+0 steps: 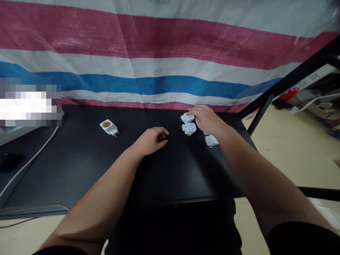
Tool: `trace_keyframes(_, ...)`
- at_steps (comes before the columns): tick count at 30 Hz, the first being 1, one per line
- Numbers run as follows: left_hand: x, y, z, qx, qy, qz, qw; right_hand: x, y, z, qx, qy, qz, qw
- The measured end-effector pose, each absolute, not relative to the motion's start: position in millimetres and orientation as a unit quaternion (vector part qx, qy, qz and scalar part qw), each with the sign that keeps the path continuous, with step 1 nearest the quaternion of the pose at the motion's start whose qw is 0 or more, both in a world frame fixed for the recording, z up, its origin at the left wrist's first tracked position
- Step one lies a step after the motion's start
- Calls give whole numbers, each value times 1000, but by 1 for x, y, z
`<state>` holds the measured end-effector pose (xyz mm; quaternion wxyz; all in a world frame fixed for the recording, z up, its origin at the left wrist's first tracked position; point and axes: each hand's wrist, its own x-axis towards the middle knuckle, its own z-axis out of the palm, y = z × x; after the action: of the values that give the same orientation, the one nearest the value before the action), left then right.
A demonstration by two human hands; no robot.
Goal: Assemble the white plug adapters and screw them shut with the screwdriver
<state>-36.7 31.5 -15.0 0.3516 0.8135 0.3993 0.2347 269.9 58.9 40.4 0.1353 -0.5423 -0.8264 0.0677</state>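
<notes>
White plastic plug adapters lie scattered on a black matte tabletop (79, 159), and the person's two bare hands are out over them. The right hand (205, 118) reaches to the far right part of the table, palm down, its fingers spread loosely over the farthest white plastic plug adapter (187, 117); the fingertips touch its top, but whether they have closed round it cannot be told from here. Just beside that one, nearer the person, sits a second white adapter with metal prongs (189, 128), lying free. A third white adapter (211, 140) lies partly under the right wrist, near the table's right edge. The left hand (154, 140) rests on the tabletop near the middle, fingers curled in a loose fist, holding nothing that shows. Well apart to the left lies a white plug-in lamp socket with a yellowish round opening (109, 127), its prongs pointing right. A white cable (29, 161) runs along the table's left side. Behind the table hangs a striped woven tarpaulin in red, white and blue (159, 53).
</notes>
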Motion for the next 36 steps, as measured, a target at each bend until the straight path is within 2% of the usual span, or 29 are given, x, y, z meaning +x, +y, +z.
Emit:
trace_keyframes(3,-37,31,-15,815,396,236,351,275,67,39,-551,-824,80,102)
trace_keyframes(18,-37,32,-12,823,377,251,343,279,58,34,-539,-835,58,99)
trace_keyframes(21,-41,33,-2,823,403,307,258,274,49,37,-545,-826,46,136)
trace_keyframes(24,-57,36,10,744,548,372,87,265,35,45,-536,-817,28,213)
trace_keyframes(26,-74,39,13,653,650,388,19,254,22,51,-515,-817,30,259)
trace_keyframes(30,-104,50,10,586,748,309,26,213,-11,52,-458,-832,125,286)
trace_keyframes(33,-108,57,3,585,776,212,105,170,-32,33,-405,-859,178,258)
trace_keyframes(36,-99,59,-3,631,739,210,110,131,-43,6,-378,-887,167,207)
